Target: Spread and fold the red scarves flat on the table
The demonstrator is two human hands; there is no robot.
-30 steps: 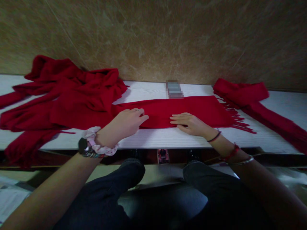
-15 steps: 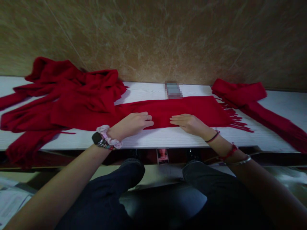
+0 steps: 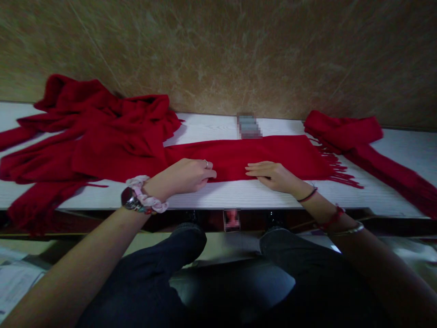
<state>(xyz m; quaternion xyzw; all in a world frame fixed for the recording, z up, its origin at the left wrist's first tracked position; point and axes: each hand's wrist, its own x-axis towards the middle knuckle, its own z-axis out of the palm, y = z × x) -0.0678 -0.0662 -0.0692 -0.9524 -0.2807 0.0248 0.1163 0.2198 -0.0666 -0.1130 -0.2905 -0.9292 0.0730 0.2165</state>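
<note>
Hands (image 3: 191,175) (image 3: 278,176) on scarf (image 3: 235,156) — left grip unclear

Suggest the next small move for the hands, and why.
Perhaps slide the left hand leftward along the flat red scarf: the right hand rests on it, it looks smooth between the hands, and leftward it meets the rumpled red pile.

Pale scrunchie (image 3: 154,203), dark watch (image 3: 128,198), dark trousers (image 3: 146,262)

Scarf (image 3: 235,157) on table (image 3: 221,195); cloth heap (image 3: 112,141) left; second scarf (image 3: 357,136) right; wall (image 3: 218,59) behind.
</note>
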